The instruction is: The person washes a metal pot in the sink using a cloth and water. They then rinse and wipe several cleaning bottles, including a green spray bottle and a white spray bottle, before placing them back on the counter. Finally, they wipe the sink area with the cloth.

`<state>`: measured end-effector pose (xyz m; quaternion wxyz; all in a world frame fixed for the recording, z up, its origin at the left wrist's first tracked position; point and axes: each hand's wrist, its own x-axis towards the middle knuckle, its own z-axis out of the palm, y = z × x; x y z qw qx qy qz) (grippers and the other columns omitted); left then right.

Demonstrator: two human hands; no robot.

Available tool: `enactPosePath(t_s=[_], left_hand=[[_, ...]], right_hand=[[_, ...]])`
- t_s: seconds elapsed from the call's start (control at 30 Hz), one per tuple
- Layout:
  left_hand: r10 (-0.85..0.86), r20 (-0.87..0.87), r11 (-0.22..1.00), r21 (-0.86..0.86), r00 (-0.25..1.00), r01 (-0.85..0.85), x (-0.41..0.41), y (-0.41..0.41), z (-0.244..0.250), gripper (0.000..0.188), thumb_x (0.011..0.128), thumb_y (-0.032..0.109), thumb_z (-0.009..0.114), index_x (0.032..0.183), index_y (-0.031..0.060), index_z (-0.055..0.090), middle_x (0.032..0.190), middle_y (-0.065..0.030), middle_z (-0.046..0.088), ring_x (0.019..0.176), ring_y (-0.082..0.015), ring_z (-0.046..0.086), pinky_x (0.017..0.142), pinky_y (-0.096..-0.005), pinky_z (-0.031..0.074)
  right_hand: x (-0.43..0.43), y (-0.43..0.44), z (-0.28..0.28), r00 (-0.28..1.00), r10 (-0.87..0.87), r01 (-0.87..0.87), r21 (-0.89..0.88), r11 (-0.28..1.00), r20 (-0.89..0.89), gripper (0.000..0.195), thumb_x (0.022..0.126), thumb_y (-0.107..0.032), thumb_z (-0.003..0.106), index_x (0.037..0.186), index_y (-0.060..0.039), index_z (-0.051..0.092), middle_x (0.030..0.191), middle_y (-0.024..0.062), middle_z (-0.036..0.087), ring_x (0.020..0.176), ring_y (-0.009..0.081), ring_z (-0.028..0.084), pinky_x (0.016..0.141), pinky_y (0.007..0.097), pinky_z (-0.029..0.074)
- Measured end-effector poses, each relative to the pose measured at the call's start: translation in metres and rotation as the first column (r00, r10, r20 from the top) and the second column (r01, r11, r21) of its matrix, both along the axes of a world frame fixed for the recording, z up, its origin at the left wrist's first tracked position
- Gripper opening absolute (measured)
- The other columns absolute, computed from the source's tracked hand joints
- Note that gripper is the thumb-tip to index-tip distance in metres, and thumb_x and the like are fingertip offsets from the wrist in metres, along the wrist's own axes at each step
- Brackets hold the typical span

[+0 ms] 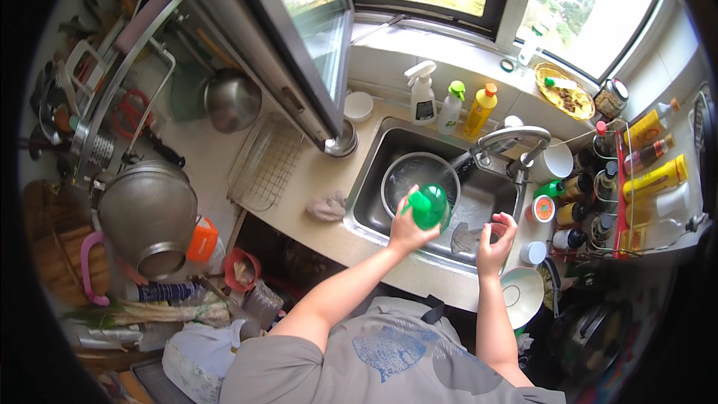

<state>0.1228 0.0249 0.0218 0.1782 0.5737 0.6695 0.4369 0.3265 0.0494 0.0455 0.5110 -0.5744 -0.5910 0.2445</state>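
My left hand (410,230) is closed around a green plastic pump bottle (435,207), held over the near edge of a steel pot (401,171). The pot stands in the stainless-steel double sink (367,196), and water runs into it from the curved faucet (519,133). My right hand (496,244) hangs over the sink's right front edge, fingers curled and apart, with nothing seen in it. Between the hands a grey cloth (465,237) lies in the right basin.
A spray bottle (422,101) and a yellow bottle (481,115) stand behind the sink. Left are a crumpled rag (327,206), a wire rack (266,165) and the open window sash (314,67). Right stand a bowl (519,292) and a seasoning rack (620,196).
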Motion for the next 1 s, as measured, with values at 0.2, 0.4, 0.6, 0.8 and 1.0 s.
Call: enactPosePath(t_s=[0.2,0.4,0.6,0.8,1.0], left_hand=[[0.222,0.242,0.975,-0.029,0.945,-0.221,-0.045,-0.019,0.023,0.094,0.061,0.019,0.087,0.137,0.0042,0.035,0.126,-0.0137,0.051,0.117,-0.0288,0.052,0.101,-0.0402,0.042],[0.279,0.571,0.832,0.258,0.772,-0.491,-0.151,-0.048,0.102,0.070,0.073,0.006,0.077,0.133,0.0014,0.040,0.119,-0.0076,0.053,0.107,-0.0171,0.056,0.094,-0.0316,0.047],[0.577,0.387,0.636,0.340,0.719,-0.693,-0.217,-0.041,0.119,0.079,0.071,0.016,0.082,0.134,-0.0005,0.038,0.124,-0.0108,0.048,0.114,-0.0215,0.050,0.101,-0.0356,0.039],[0.705,0.404,0.453,0.377,0.583,-0.808,-0.266,-0.011,0.103,0.076,0.073,0.023,0.083,0.130,-0.0031,0.041,0.126,-0.0155,0.047,0.116,-0.0267,0.048,0.102,-0.0406,0.037],[0.781,0.463,0.234,0.405,0.419,-0.884,-0.293,0.051,0.044,0.078,0.070,0.028,0.085,0.126,-0.0057,0.042,0.119,-0.0192,0.050,0.112,-0.0344,0.050,0.098,-0.0465,0.038]], right_hand=[[0.008,-0.018,-0.014,0.995,0.069,-0.074,-0.069,0.995,-0.077,0.042,0.083,0.006,0.057,0.123,-0.0010,0.047,0.107,0.0121,0.059,0.077,0.0161,0.062,0.076,0.0283,0.051],[0.012,-0.019,-0.036,0.994,0.070,-0.083,-0.157,0.984,-0.083,0.040,0.083,0.007,0.055,0.122,-0.0016,0.047,0.105,0.0110,0.058,0.074,0.0136,0.060,0.071,0.0265,0.053],[-0.012,-0.006,-0.022,0.987,0.139,-0.149,-0.150,0.977,-0.076,0.040,0.084,0.006,0.055,0.122,-0.0025,0.047,0.104,0.0103,0.058,0.074,0.0134,0.061,0.069,0.0254,0.052],[-0.022,-0.005,-0.028,0.985,0.163,-0.171,-0.208,0.963,-0.058,0.038,0.084,0.006,0.055,0.121,-0.0034,0.048,0.102,0.0104,0.058,0.074,0.0137,0.060,0.068,0.0252,0.053],[-0.031,-0.013,-0.026,0.983,0.182,-0.182,-0.211,0.960,-0.019,0.037,0.085,0.006,0.055,0.120,-0.0037,0.049,0.099,0.0103,0.058,0.074,0.0138,0.060,0.067,0.0261,0.054]])
